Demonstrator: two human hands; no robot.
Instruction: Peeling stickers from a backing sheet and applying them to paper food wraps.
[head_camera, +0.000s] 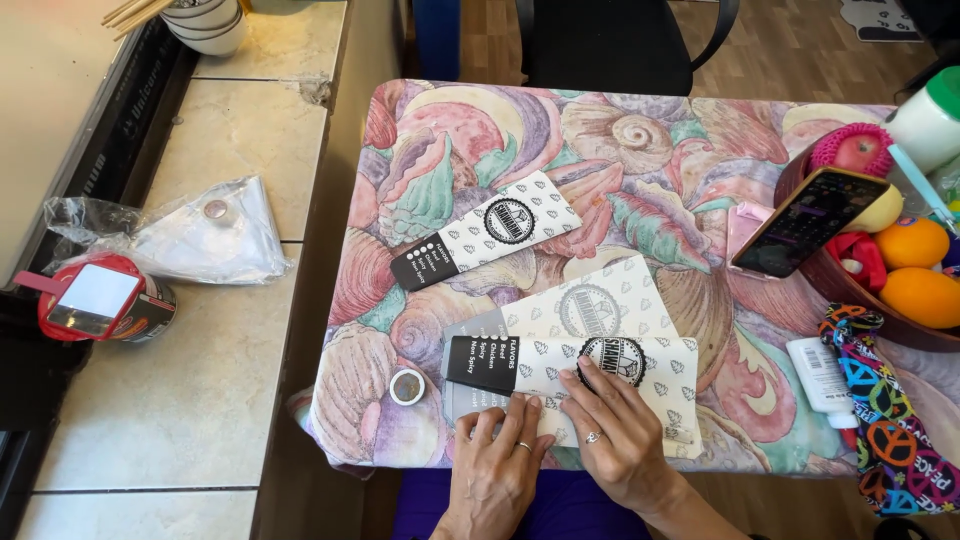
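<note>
My left hand (495, 460) and my right hand (615, 430) press flat on a white patterned paper sleeve (650, 385) with a black end and a round black emblem, at the table's near edge. My right fingertips touch the emblem. Under it lies a second similar sleeve (590, 300), with a grey sheet (465, 330) beneath. A third sleeve (485, 228) lies apart, further up the table. A small roll of tape (407, 386) sits just left of my left hand. Neither hand grips anything.
A shell-patterned cloth covers the table (640, 160). At right: a wooden fruit bowl (850, 290) with oranges and an apple, a phone (808, 220) leaning on it, a small white tube (820, 375), a colourful pouch (890, 420). A tiled counter (200, 380) at left holds a plastic bag (215, 235) and red-lidded tin (95, 300). A black chair (610, 40) stands beyond.
</note>
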